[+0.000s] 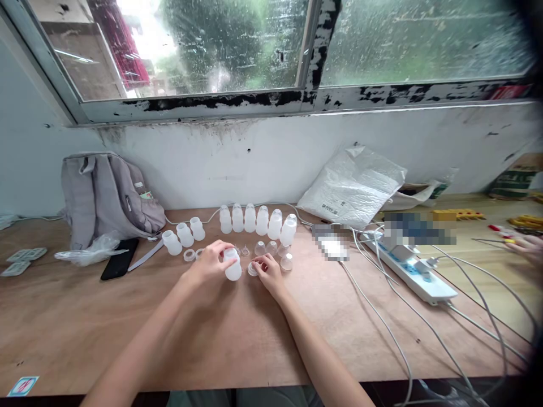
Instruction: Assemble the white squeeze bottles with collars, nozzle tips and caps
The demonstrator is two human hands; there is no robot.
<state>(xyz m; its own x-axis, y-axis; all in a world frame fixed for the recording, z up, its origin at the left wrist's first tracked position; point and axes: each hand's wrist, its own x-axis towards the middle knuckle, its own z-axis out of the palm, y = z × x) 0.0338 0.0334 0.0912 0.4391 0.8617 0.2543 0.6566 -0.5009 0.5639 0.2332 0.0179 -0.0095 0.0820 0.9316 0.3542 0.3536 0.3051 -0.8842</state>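
My left hand (216, 260) is closed around the upper part of a translucent white baby bottle (233, 272), which stands roughly upright at the table's middle. Just to its right, my right hand (268, 272) has its fingertips on a small whitish bottle ring (252, 269) close to the tabletop; whether a teat sits in it I cannot tell. Clear dome caps (287, 262) are grouped beyond and beside my right hand. Clear teats (245, 250) lie between the hands, partly hidden. Two white rings (189, 255) rest left of my left hand, one partly covered by it.
Three open bottles (172, 243) stand at left, and several capped bottles (250, 219) form a back row. A backpack (102, 198), phone (120, 260) and plastic bag (91, 249) are left. A silver packet (354, 183), power strip (418, 277) and cables lie right. Another person's hand (530, 249) shows far right.
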